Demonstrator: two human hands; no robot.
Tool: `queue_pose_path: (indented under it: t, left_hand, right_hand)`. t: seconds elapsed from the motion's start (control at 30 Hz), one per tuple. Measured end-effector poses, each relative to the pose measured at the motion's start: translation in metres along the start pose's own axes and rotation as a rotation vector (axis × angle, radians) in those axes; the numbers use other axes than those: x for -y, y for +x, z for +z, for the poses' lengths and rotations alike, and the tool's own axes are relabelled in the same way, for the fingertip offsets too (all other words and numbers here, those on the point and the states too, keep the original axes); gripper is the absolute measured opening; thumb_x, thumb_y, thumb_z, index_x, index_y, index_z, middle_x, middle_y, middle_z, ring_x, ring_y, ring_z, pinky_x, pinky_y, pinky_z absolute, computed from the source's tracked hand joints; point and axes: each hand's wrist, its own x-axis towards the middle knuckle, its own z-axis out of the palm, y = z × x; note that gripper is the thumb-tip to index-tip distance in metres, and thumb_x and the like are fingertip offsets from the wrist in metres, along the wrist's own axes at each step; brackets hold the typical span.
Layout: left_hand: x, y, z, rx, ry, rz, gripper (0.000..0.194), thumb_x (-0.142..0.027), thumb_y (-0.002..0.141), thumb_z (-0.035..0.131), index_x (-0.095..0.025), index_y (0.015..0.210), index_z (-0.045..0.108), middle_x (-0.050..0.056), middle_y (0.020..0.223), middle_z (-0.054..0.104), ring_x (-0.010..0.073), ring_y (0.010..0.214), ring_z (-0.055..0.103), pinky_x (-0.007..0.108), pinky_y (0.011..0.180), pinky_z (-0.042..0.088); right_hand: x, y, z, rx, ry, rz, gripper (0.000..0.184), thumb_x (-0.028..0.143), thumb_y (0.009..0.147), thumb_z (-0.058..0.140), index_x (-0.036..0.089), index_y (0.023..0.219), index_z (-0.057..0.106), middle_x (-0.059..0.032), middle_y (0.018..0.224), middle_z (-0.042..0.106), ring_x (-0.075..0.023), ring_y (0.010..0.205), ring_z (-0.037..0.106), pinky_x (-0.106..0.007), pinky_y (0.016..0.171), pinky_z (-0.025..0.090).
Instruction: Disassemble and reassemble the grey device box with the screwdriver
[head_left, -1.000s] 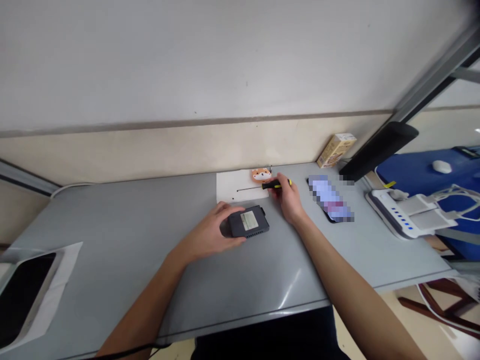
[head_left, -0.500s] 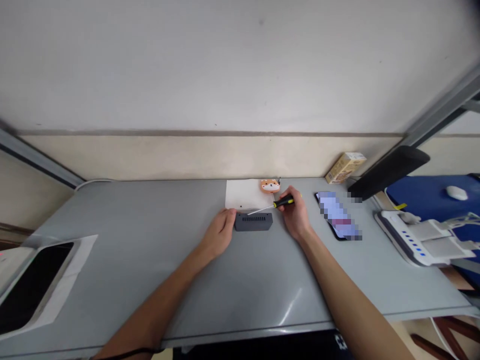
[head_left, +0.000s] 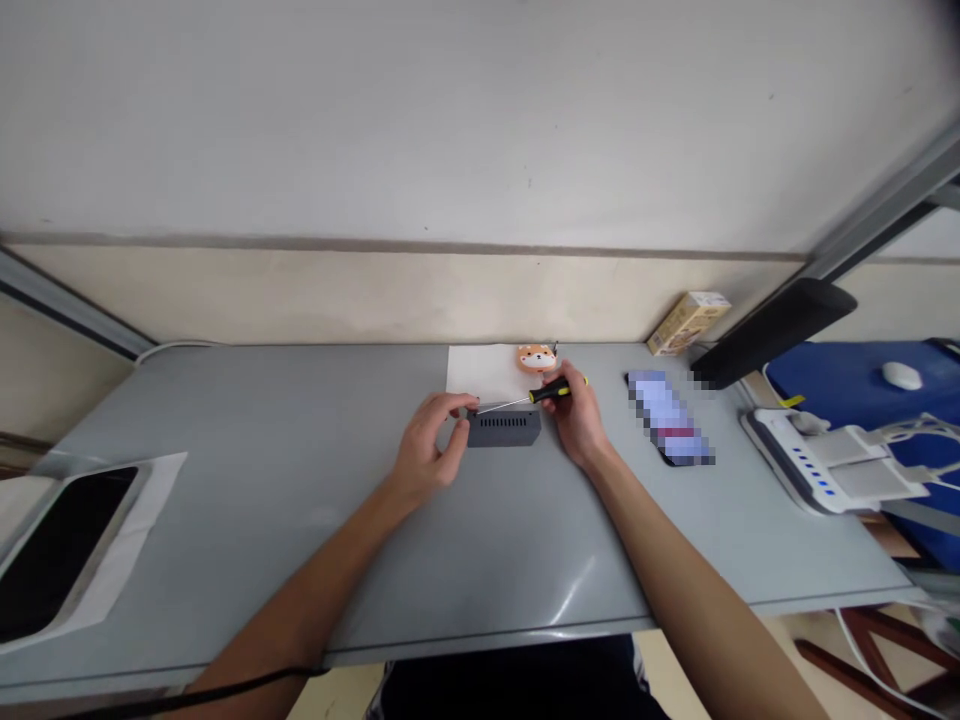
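A dark grey box (head_left: 504,432) with a row of vent slots stands on the grey table, in front of a sheet of white paper (head_left: 480,370). My left hand (head_left: 431,447) has its thumb against the box's left end and its index finger at the upper left corner. In my right hand (head_left: 576,415) is a screwdriver (head_left: 551,390) with a black and yellow handle. Its thin shaft slants left across the box's top edge, and the tip is at the upper left corner, close to my left index finger. An orange and white animal-faced case (head_left: 537,359) lies behind the screwdriver.
Right of my right hand lies a phone (head_left: 670,415) with a lit screen. Farther right are a white power strip (head_left: 817,465) with chargers, a small carton (head_left: 688,323) and a long black object (head_left: 780,332). A dark-screened tablet (head_left: 67,545) rests at the left.
The screwdriver tip has moved left to the box's corner. My left index finger has lifted and reached over toward the tip, apart from the thumb. The view has shifted slightly.
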Motion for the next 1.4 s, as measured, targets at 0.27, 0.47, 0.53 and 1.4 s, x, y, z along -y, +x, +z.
queue_pose_path:
  t: [0.27, 0.47, 0.53, 1.4]
  left_hand:
    - [0.002, 0.001, 0.000, -0.067, 0.101, 0.170, 0.023, -0.010, 0.093, 0.054, -0.022, 0.109, 0.065, 0.005, 0.104, 0.071, 0.0196, 0.096, 0.065, 0.038, 0.089, 0.051]
    - [0.010, 0.000, 0.000, -0.065, 0.162, 0.227, 0.029, -0.004, 0.087, 0.055, -0.022, 0.106, 0.066, 0.004, 0.104, 0.073, 0.0196, 0.092, 0.068, 0.037, 0.085, 0.052]
    - [0.011, 0.001, 0.000, -0.065, 0.192, 0.247, 0.029, -0.003, 0.086, 0.055, -0.022, 0.105, 0.065, 0.004, 0.101, 0.074, 0.0194, 0.088, 0.068, 0.037, 0.082, 0.052]
    - [0.005, 0.008, -0.006, -0.018, 0.316, 0.303, 0.030, -0.006, 0.090, 0.055, -0.022, 0.111, 0.070, 0.003, 0.096, 0.077, 0.0208, 0.086, 0.068, 0.038, 0.081, 0.051]
  right_hand:
    - [0.001, 0.000, 0.000, 0.005, 0.018, -0.014, 0.036, 0.053, 0.087, 0.071, 0.020, 0.071, 0.070, 0.0006, 0.081, 0.065, -0.0085, 0.060, 0.052, -0.024, 0.053, 0.039]
    - [0.002, 0.002, -0.002, -0.022, 0.025, 0.002, 0.036, 0.052, 0.086, 0.071, 0.020, 0.070, 0.069, 0.0005, 0.080, 0.065, -0.0084, 0.058, 0.051, -0.024, 0.053, 0.040]
    - [0.002, 0.003, -0.003, -0.041, 0.024, -0.008, 0.037, 0.053, 0.087, 0.070, 0.020, 0.070, 0.068, 0.0004, 0.080, 0.064, -0.0084, 0.058, 0.051, -0.024, 0.053, 0.039]
    - [0.005, 0.011, -0.012, -0.017, -0.010, -0.090, 0.038, 0.056, 0.087, 0.067, 0.020, 0.077, 0.071, -0.0006, 0.071, 0.065, -0.0096, 0.054, 0.047, -0.025, 0.051, 0.034]
